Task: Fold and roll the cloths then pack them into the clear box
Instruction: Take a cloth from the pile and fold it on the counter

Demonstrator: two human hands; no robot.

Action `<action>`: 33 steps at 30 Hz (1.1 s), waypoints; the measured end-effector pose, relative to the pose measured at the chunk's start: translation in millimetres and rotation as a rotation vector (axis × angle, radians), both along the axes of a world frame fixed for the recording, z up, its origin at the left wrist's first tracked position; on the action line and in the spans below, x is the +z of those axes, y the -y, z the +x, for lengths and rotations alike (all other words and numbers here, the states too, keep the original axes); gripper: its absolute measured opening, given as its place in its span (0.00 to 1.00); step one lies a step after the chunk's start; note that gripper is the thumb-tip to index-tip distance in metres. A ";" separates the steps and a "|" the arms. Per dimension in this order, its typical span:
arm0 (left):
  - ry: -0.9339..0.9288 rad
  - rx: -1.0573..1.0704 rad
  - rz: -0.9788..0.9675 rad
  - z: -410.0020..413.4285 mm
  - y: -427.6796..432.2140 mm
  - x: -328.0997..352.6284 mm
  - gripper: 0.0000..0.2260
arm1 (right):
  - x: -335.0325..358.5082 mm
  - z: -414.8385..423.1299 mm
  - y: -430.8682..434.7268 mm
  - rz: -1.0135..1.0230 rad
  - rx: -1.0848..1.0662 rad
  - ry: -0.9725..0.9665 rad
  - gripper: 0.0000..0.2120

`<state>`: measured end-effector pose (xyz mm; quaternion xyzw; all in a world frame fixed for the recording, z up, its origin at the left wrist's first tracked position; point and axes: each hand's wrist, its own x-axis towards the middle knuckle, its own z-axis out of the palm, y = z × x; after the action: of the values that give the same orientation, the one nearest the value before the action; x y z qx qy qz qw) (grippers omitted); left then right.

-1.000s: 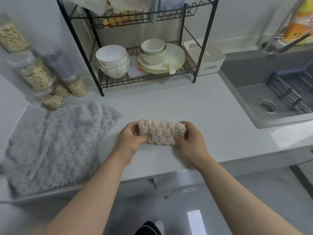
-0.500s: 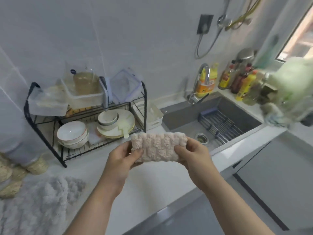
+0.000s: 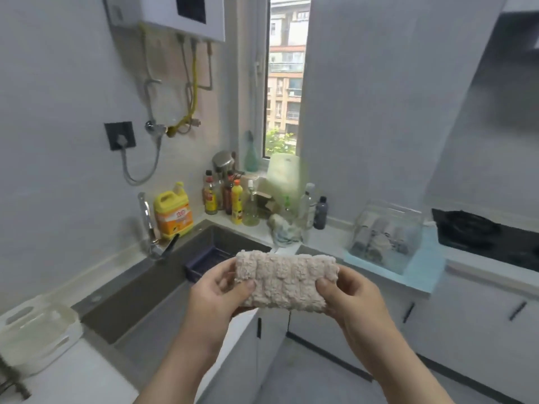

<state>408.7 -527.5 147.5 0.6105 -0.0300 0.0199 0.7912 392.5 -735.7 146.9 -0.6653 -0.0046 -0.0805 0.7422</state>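
A pale counter (image 3: 87, 380) wraps the corner of a grey-walled kitchen, with a dark sink (image 3: 145, 290) set into it. Past the sink, the clear box (image 3: 408, 220) stands on a blue mat (image 3: 425, 269) and holds several rolled cloths (image 3: 376, 242). In mid-air near the sink, the left hand (image 3: 215, 290) and right hand (image 3: 350, 293) each pinch an end of a rolled pink cloth (image 3: 285, 281).

The left forearm (image 3: 175, 368) and right forearm (image 3: 402, 371) rise bare from the bottom edge, slanting inward. The left hand (image 3: 215, 290) and right hand (image 3: 350, 295) are held level with each other, apart, each pinching one end of the rolled cloth (image 3: 285, 279): thumb on its near face, fingers curled behind it
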 end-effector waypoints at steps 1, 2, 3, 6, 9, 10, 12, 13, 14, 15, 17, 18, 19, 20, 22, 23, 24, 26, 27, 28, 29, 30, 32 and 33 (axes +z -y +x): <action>0.004 -0.023 -0.005 5.8 19.6 -0.1 0.17 | -0.4 -1.1 19.0 -0.001 -0.033 0.007 0.10; 0.010 -0.049 -0.002 10.5 39.3 0.0 0.19 | 0.1 -2.8 36.6 0.002 -0.069 0.013 0.11; 0.011 -0.077 -0.001 14.5 58.7 0.3 0.21 | 1.1 -4.6 54.0 0.004 -0.109 0.017 0.12; 0.021 -0.161 0.021 27.5 111.9 2.3 0.16 | 5.2 -9.0 100.7 -0.009 -0.217 0.014 0.12; 0.042 -0.241 0.048 44.3 159.8 7.2 0.15 | 9.2 -11.3 142.9 -0.018 -0.311 0.018 0.13; 0.057 -0.269 0.055 51.0 173.9 8.4 0.15 | 10.0 -11.2 154.8 -0.022 -0.337 0.020 0.13; 0.078 -0.319 0.061 64.4 199.0 10.0 0.15 | 10.7 -9.2 175.0 -0.032 -0.386 0.027 0.13; 0.085 -0.341 0.057 71.3 210.4 10.3 0.15 | 10.4 -6.9 183.8 -0.039 -0.407 0.032 0.13; 0.089 -0.359 0.056 79.4 221.1 9.0 0.15 | 9.6 -3.4 192.1 -0.050 -0.428 0.034 0.13; 0.089 -0.376 0.055 87.7 231.0 7.8 0.16 | 8.5 1.7 199.7 -0.065 -0.446 0.031 0.14; 0.091 -0.410 0.058 109.2 249.0 3.4 0.16 | 5.8 16.9 213.7 -0.078 -0.479 0.023 0.13; 0.088 -0.424 0.057 122.9 256.8 0.3 0.15 | 4.3 27.6 219.9 -0.073 -0.493 0.020 0.12; 0.081 -0.439 0.052 137.2 264.5 -1.6 0.15 | 3.1 40.1 224.9 -0.064 -0.503 0.016 0.12; 0.073 -0.449 0.046 153.6 270.9 -4.3 0.15 | 2.7 54.4 229.2 -0.054 -0.508 0.013 0.12; 0.063 -0.460 0.035 189.3 281.7 -6.3 0.16 | 2.2 88.3 236.3 -0.034 -0.511 0.010 0.12; 0.055 -0.463 0.024 209.6 286.0 -6.6 0.16 | 1.7 107.4 239.9 -0.024 -0.517 0.006 0.11; 0.045 -0.469 0.007 230.9 290.4 -6.7 0.16 | 1.4 126.4 243.9 -0.009 -0.524 0.002 0.10; 0.016 -0.498 -0.033 273.5 299.9 -6.3 0.16 | -0.4 163.0 253.0 0.021 -0.541 -0.019 0.09; 0.003 -0.516 -0.052 293.2 305.4 -6.0 0.16 | -0.7 179.6 256.6 0.026 -0.550 -0.037 0.10; -0.010 -0.535 -0.070 311.5 311.2 -5.9 0.16 | -0.3 194.5 259.5 0.025 -0.559 -0.054 0.11; -0.022 -0.558 -0.088 327.8 318.1 -5.0 0.16 | 0.5 207.9 262.9 0.017 -0.564 -0.068 0.11; -0.030 -0.582 -0.099 343.6 325.4 -4.9 0.16 | 1.0 220.5 267.1 0.000 -0.568 -0.079 0.11; -0.027 -0.645 -0.092 370.3 342.3 -4.4 0.15 | 1.1 240.4 278.0 -0.047 -0.578 -0.106 0.11; -0.029 -0.676 -0.080 381.8 351.1 -4.9 0.15 | 0.1 247.9 284.6 -0.065 -0.584 -0.122 0.11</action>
<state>790.5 -878.6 142.6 0.5350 -0.2183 -0.2509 0.7766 640.4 -1020.3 147.0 -0.6654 0.2289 -0.2503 0.6650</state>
